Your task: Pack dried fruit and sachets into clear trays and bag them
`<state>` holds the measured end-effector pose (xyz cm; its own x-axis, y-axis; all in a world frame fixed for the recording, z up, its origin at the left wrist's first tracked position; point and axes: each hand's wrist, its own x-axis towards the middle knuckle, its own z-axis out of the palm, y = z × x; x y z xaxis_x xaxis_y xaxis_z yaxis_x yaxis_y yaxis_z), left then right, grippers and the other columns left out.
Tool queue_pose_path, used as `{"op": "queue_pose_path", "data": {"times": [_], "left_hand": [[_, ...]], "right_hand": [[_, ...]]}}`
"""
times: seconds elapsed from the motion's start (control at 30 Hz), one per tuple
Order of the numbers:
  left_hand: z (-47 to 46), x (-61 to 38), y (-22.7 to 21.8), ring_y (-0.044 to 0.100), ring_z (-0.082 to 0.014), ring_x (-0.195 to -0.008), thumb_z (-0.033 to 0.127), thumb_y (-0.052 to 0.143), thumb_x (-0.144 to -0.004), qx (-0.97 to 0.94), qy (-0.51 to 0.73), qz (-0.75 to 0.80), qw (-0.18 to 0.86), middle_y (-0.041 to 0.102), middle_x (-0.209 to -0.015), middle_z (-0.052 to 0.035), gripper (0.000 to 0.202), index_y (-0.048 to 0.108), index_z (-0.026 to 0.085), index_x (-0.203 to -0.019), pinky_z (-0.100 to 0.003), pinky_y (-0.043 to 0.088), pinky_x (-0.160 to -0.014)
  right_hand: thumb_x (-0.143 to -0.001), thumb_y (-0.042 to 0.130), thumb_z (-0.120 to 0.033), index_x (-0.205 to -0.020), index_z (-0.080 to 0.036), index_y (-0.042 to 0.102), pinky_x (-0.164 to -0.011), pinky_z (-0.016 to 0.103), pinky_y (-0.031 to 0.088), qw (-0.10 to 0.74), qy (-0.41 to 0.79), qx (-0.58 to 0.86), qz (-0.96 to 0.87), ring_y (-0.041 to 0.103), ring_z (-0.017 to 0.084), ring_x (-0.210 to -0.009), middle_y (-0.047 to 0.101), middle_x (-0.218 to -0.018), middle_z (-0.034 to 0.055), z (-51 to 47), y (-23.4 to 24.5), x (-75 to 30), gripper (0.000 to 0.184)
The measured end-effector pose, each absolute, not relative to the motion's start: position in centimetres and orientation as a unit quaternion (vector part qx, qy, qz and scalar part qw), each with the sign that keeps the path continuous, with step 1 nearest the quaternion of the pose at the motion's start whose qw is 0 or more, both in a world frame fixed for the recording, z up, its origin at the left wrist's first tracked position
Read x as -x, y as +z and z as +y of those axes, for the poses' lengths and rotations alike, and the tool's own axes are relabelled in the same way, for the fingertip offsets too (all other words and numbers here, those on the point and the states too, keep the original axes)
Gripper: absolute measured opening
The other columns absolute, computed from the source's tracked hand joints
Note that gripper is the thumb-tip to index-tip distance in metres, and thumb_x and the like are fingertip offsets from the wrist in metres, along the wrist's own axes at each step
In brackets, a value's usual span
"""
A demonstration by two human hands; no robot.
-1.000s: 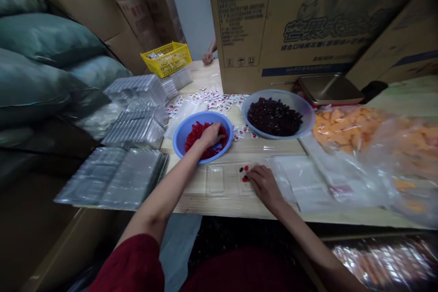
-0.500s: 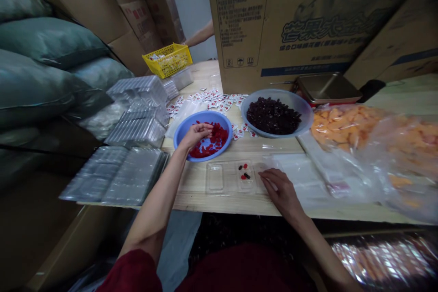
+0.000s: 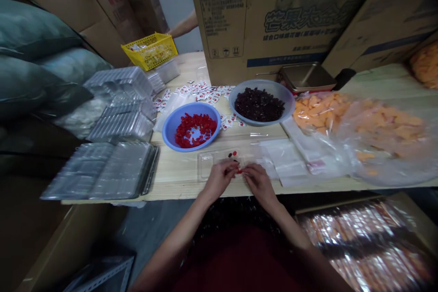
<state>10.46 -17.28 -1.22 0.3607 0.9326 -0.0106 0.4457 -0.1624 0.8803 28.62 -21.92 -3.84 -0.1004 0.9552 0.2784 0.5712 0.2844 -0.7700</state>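
My left hand [image 3: 220, 179] and my right hand [image 3: 259, 183] meet over the right part of a clear plastic tray [image 3: 201, 175]. Their fingertips pinch together on a small red piece [image 3: 238, 171] that looks like dried fruit. Just beyond the fingers, another red piece [image 3: 234, 153] and a dark piece [image 3: 230, 155] lie in the tray; my left fingers partly hide a further dark one. Behind the tray stands a blue bowl [image 3: 167, 139] with many red pieces around its bare middle. A pale bowl [image 3: 290, 106] holds dark, raisin-like pieces.
Stacked clear trays [image 3: 119, 164] line the left edge. Small printed packets [image 3: 205, 91] lie scattered behind the bowls. Bagged orange slices [image 3: 321, 112], a scale [image 3: 308, 77] and a large carton [image 3: 226, 32] stand right and behind. Another person's arm [image 3: 185, 25] reaches a yellow basket [image 3: 150, 52].
My left hand has left the blue bowl and come down to the tray. My right hand has moved in from the tray's right side to meet it. The view has shifted slightly.
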Motion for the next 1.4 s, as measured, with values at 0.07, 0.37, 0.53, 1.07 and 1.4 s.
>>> {"op": "queue_pose_path", "data": {"times": [0.07, 0.37, 0.53, 1.07, 1.4], "left_hand": [[-17.1, -9.9, -1.0, 0.067, -0.016, -0.082, 0.023, 0.058, -0.091, -0.724, 0.283, 0.486, 0.399, 0.074, -0.102, -0.0062, 0.022, 0.072, 0.02, -0.107, -0.027, 0.052, -0.077], [-12.6, -5.1, 3.9, 0.064, -0.021, -0.106, 0.026, 0.046, -0.097, -0.758, 0.299, 0.519, 0.258, 0.071, -0.114, -0.0084, 0.028, 0.067, 0.023, -0.115, -0.034, 0.049, -0.094], [-3.0, 1.1, 4.6, 0.067, -0.0267, -0.095, 0.022, 0.075, -0.071, -0.722, 0.099, 0.649, 0.219, 0.073, -0.095, -0.0094, 0.027, 0.069, 0.019, -0.098, -0.031, 0.049, -0.084], [-0.1, 1.8, 1.8, 0.06, -0.0143, -0.063, 0.021, 0.065, -0.072, -0.726, 0.166, 0.607, 0.277, 0.069, -0.068, -0.0014, 0.007, 0.071, 0.018, -0.076, -0.024, 0.046, -0.067], [-0.8, 2.0, 1.7, 0.055, -0.011, -0.051, 0.033, 0.067, -0.075, -0.7, 0.196, 0.609, 0.316, 0.067, -0.063, -0.0005, 0.019, 0.069, 0.015, -0.08, -0.023, 0.045, -0.057]], "right_hand": [[-0.095, 0.054, -0.021, -0.107, -0.021, 0.071, -0.087, 0.042, 0.046, 0.366, 0.221, 0.545, -0.721, 0.056, 0.025, -0.099, 0.063, -0.102, 0.0096, -21.6, -3.9, -28.5, 0.021], [-0.096, 0.053, -0.025, -0.113, -0.023, 0.069, -0.086, 0.046, 0.047, 0.398, 0.172, 0.54, -0.721, 0.055, 0.026, -0.101, 0.058, -0.107, 0.0104, -21.1, -4.0, -29.6, 0.024], [-0.097, 0.052, -0.031, -0.108, -0.024, 0.069, -0.089, 0.05, 0.048, 0.416, 0.197, 0.567, -0.683, 0.058, 0.028, -0.099, 0.062, -0.105, 0.0102, -20.9, -4.2, -31.8, 0.022], [-0.097, 0.052, -0.033, -0.109, -0.023, 0.069, -0.088, 0.046, 0.051, 0.422, 0.21, 0.577, -0.667, 0.06, 0.026, -0.1, 0.066, -0.104, 0.0103, -22.9, -2.4, -32.1, 0.023], [-0.097, 0.051, -0.03, -0.104, -0.024, 0.071, -0.09, 0.047, 0.052, 0.428, 0.203, 0.507, -0.72, 0.063, 0.027, -0.102, 0.068, -0.105, 0.0101, -20.5, -3.6, -28.2, 0.022]]}}
